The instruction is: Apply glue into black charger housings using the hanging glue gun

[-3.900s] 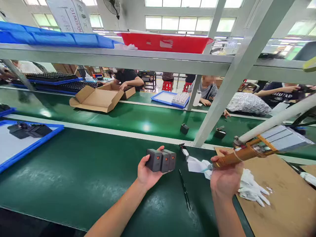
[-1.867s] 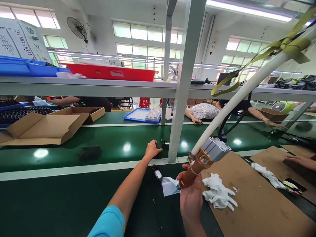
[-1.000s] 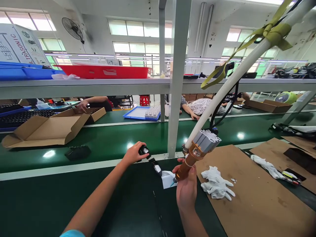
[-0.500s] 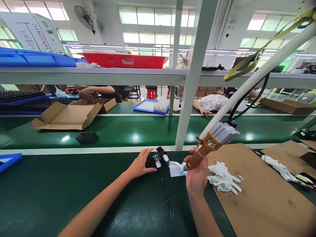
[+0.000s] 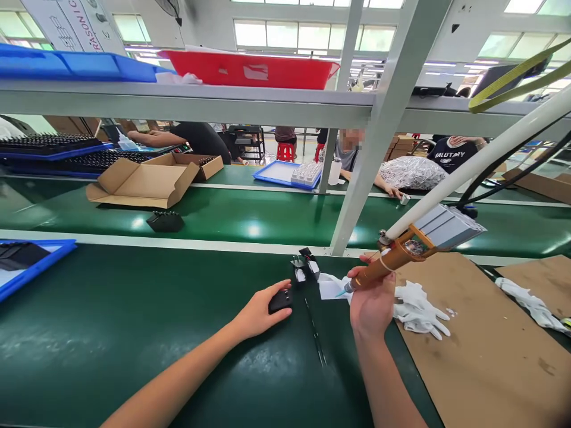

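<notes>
A drip from the dispenser point(image 5: 378, 267) my right hand point(image 5: 372, 302) clasps could smear the black casing point(image 5: 279, 302) my left hand point(image 5: 256, 313) grips mid-frame.

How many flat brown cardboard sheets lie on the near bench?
2: one sheet right of the right hand, beneath crumpled white gloves; another sheet farther right, partly out of frame.

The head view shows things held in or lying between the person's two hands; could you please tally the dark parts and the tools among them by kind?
Black part in the left hand: 1
Black-and-white parts on the bench: 2
Slim dark tool on the bench: 1
Orange-brown dispenser in the right hand: 1
Total: 5
</notes>
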The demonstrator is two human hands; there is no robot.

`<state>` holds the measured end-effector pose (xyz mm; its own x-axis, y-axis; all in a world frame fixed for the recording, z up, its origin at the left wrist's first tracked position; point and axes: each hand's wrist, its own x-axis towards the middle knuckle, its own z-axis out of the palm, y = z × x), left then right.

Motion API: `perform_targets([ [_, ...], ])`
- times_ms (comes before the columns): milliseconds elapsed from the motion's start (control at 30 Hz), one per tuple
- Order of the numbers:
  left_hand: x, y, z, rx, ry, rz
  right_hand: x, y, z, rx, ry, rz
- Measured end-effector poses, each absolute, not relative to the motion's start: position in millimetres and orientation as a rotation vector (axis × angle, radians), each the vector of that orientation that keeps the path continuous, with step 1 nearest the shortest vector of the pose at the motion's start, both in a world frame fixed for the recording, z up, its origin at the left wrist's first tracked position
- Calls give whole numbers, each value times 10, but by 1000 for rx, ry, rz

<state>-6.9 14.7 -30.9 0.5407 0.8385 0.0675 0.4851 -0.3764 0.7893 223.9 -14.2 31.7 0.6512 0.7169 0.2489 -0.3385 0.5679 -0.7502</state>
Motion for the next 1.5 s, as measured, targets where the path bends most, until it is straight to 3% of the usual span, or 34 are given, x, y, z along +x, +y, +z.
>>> perform_targets([
  [433, -5, -46, -222, 2303, 1073, 685, 2246, -133, 319, -715, -622, 613],
  [767, 61, -114, -343, 2135, 952, 797, 2231, -140, 321, -714, -611, 617],
  [1200, -145, -66, -100, 1997, 968, 591, 2226, -152, 325, -735, -590, 632],
  [1500, -96, 8, -355, 1743, 909, 722, 2156, -197, 372, -724, -609, 671],
])
